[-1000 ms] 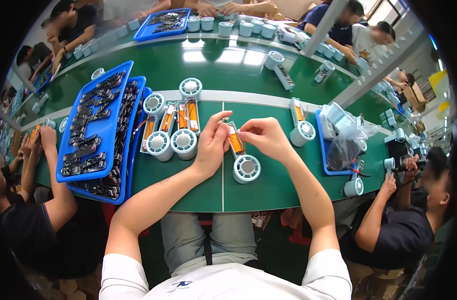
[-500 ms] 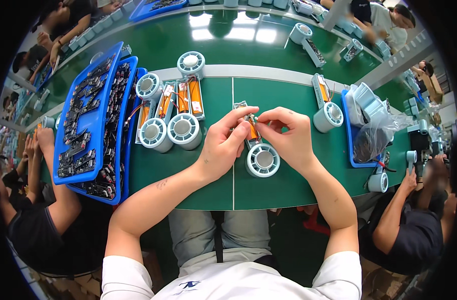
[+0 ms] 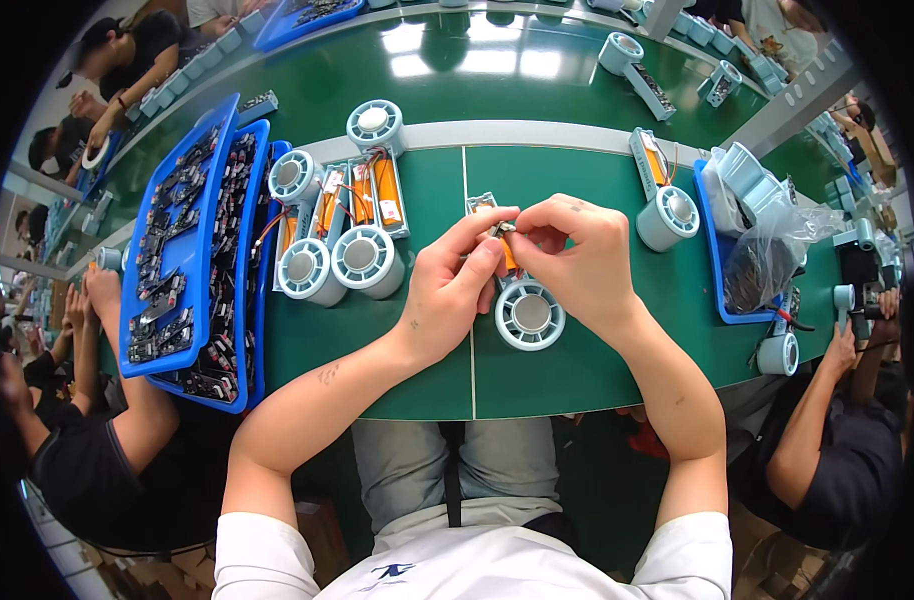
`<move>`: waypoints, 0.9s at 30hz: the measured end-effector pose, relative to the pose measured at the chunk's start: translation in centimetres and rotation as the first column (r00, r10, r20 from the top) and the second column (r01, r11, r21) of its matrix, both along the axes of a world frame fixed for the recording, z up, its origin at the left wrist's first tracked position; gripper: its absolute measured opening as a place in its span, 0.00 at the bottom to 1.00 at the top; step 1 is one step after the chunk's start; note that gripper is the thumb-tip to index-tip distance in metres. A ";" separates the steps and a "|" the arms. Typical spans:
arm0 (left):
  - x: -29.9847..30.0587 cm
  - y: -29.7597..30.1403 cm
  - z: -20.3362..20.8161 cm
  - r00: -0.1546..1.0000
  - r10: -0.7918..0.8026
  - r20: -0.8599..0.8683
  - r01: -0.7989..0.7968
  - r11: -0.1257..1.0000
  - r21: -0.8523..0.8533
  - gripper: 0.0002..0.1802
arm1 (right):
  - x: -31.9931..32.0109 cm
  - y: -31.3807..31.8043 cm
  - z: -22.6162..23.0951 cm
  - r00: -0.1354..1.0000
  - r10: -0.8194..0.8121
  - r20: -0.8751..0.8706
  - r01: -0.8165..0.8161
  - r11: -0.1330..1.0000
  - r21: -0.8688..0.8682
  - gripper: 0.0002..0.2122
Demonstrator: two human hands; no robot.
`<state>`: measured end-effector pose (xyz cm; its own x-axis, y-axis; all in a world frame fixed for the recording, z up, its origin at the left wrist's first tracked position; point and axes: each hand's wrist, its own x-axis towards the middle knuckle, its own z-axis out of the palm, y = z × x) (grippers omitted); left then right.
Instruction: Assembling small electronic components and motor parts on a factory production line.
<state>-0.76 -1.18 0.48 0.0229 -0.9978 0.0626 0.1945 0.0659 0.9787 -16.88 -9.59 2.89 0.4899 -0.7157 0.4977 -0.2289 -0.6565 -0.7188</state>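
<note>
A light-blue handheld fan lies on the green table in front of me, its round head toward me. An orange battery shows in its uncovered handle, partly hidden by my fingers. Above that handle my left hand is closed, pinching a small circuit board between thumb and forefinger. My right hand meets it from the other side, thumb and forefinger pressed together at the board's edge. Whatever small piece those right fingertips grip is hidden.
Stacked blue trays of circuit boards stand at left, beside several fans with batteries and wires exposed. On the right are another fan and a blue tray with plastic bags and light-blue parts. A grey rail crosses behind. Co-workers sit both sides.
The right hand has turned slightly and its fingers have closed in nearer the circuit board. My left hand keeps its pinch. The whole view has shifted a little.
</note>
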 end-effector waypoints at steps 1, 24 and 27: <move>0.0 0.0 0.0 1.000 0.003 -0.005 -0.003 1.000 0.000 0.19 | 0.0 0.0 0.0 1.000 -0.015 -0.024 0.015 1.000 -0.019 0.04; -0.1 -0.3 0.2 0.810 0.218 0.544 -0.067 0.957 -0.284 0.18 | -1.0 0.0 0.1 0.958 -0.058 -0.281 -0.047 0.935 -0.353 0.03; -0.3 -0.3 0.2 0.828 0.217 0.517 -0.068 0.954 -0.292 0.18 | -1.2 0.1 0.4 0.945 -0.069 -0.319 -0.057 0.928 -0.369 0.03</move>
<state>-1.04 -1.50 0.65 0.0517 -0.9341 0.3534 -0.3884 0.3072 0.8688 -18.08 -9.49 3.28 0.6639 -0.5151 0.5422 -0.4102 -0.8570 -0.3120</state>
